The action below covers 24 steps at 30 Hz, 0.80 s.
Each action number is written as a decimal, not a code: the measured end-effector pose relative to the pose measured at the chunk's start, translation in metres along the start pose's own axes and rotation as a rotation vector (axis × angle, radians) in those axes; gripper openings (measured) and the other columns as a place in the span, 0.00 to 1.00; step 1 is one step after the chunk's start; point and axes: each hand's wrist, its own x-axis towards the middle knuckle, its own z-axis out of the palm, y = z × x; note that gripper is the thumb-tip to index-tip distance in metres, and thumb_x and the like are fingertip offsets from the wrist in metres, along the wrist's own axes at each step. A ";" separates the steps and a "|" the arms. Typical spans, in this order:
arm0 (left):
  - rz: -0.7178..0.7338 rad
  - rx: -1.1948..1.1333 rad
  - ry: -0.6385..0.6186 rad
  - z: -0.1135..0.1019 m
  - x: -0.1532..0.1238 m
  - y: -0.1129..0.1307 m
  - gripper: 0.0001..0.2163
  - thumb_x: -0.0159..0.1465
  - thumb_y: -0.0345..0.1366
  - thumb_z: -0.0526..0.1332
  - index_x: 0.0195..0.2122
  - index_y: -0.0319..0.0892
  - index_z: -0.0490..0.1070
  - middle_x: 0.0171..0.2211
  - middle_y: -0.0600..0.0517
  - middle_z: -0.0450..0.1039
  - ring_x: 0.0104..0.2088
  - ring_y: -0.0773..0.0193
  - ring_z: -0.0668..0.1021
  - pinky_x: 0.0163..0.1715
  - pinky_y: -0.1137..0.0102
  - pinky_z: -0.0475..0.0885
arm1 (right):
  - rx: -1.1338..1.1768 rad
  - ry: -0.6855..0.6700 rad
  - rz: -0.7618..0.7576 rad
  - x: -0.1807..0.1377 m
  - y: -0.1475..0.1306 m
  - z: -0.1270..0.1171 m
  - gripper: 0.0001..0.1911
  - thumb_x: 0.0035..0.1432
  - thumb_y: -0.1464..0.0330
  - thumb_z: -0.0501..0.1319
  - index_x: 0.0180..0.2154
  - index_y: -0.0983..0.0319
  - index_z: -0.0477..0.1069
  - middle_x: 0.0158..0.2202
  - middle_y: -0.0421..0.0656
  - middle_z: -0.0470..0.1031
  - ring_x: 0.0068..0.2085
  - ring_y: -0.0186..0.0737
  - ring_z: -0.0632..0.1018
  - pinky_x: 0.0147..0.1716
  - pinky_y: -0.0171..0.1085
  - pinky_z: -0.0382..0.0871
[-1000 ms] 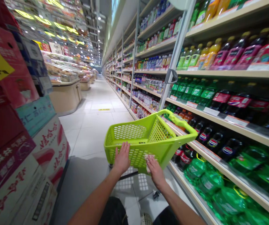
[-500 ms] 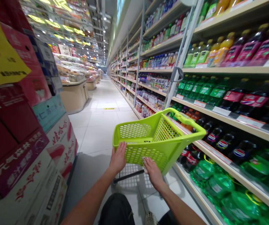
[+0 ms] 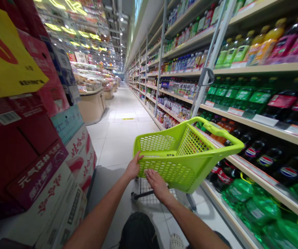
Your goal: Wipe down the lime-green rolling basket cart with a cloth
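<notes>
A lime-green shopping cart (image 3: pixel 164 169) stands in the aisle in front of me, its perforated side facing my knees and its handle toward the shelves. At its near left corner, my left hand (image 3: pixel 134 167) grips the edge, thumb up near the rim and the other fingers partly hidden. My right hand (image 3: pixel 156 183) lies against the perforated side just below, fingers extended together. A bit of a white wipe (image 3: pixel 146 172) shows under its fingertips; most of it is covered by the hand. The basket's visible inside holds nothing I can make out.
Shelves of bottled drinks (image 3: pixel 252 93) run along the right, with large green bottles (image 3: pixel 258 207) on the lowest level. Stacked drink cartons (image 3: pixel 35 166) stand close on the left under a yellow sign (image 3: pixel 9 58). A tiled aisle (image 3: pixel 120 128) leads away past display counters (image 3: pixel 90 107).
My right hand has slid left along the cart's side, closer to my left hand. My left hand has turned from lying on the side to gripping the corner. The view has shifted slightly left.
</notes>
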 end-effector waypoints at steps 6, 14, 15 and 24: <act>0.008 -0.062 -0.017 -0.001 0.006 0.001 0.38 0.46 0.18 0.46 0.61 0.42 0.38 0.50 0.54 0.68 0.51 0.69 0.69 0.52 0.68 0.62 | 0.020 0.069 0.043 0.039 -0.008 -0.010 0.22 0.53 0.77 0.55 0.51 0.66 0.63 0.56 0.52 0.60 0.60 0.47 0.54 0.54 0.51 0.57; 0.110 0.712 -0.039 0.012 -0.014 0.027 0.31 0.51 0.20 0.46 0.58 0.39 0.49 0.56 0.48 0.60 0.55 0.65 0.63 0.56 0.64 0.55 | 0.010 0.051 0.088 -0.019 0.012 -0.018 0.22 0.53 0.79 0.55 0.51 0.66 0.64 0.52 0.51 0.66 0.57 0.46 0.61 0.50 0.47 0.63; 0.139 0.795 -0.037 0.018 -0.016 0.031 0.31 0.51 0.20 0.46 0.58 0.40 0.50 0.58 0.48 0.57 0.57 0.63 0.61 0.56 0.60 0.53 | 0.012 0.109 0.104 -0.016 0.021 -0.029 0.23 0.52 0.79 0.54 0.52 0.65 0.62 0.54 0.51 0.63 0.59 0.45 0.57 0.52 0.49 0.60; 0.203 1.048 -0.102 0.046 -0.026 0.045 0.31 0.52 0.20 0.44 0.59 0.38 0.47 0.62 0.47 0.44 0.61 0.60 0.51 0.56 0.49 0.47 | -0.087 -0.015 0.161 -0.047 0.045 -0.034 0.26 0.50 0.83 0.53 0.52 0.63 0.62 0.51 0.50 0.67 0.58 0.42 0.60 0.51 0.46 0.62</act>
